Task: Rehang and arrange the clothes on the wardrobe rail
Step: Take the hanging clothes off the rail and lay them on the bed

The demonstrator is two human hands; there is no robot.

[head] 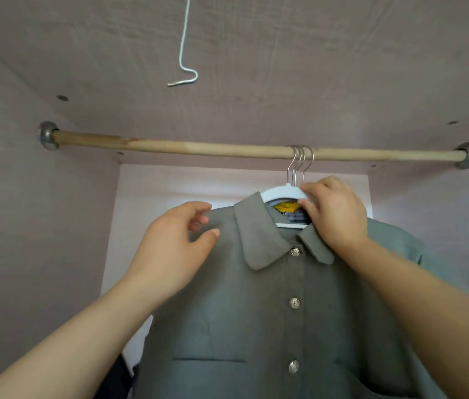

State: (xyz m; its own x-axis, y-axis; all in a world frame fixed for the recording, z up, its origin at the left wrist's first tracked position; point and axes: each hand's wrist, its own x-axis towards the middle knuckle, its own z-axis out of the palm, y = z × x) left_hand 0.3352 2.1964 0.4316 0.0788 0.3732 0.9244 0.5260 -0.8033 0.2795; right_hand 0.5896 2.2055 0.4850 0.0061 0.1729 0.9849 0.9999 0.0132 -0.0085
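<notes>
A grey-green buttoned shirt (270, 312) hangs on a white hanger (280, 192) from the wooden rail (170, 146), right of centre. Three metal hooks (299, 159) sit close together on the rail. Behind the shirt's collar show a yellow garment (286, 207) and a striped one. My right hand (334, 211) grips the white hanger at the right side of the collar. My left hand (175, 249) hovers at the shirt's left shoulder with fingers apart, thumb touching the fabric.
The wardrobe's pinkish top panel (256, 67) and side walls (12, 226) enclose the rail, which ends in metal sockets (47, 136). A white cord with a hooked end (184, 73) hangs from above. The rail's left half carries nothing. A dark item (124, 375) lies low left.
</notes>
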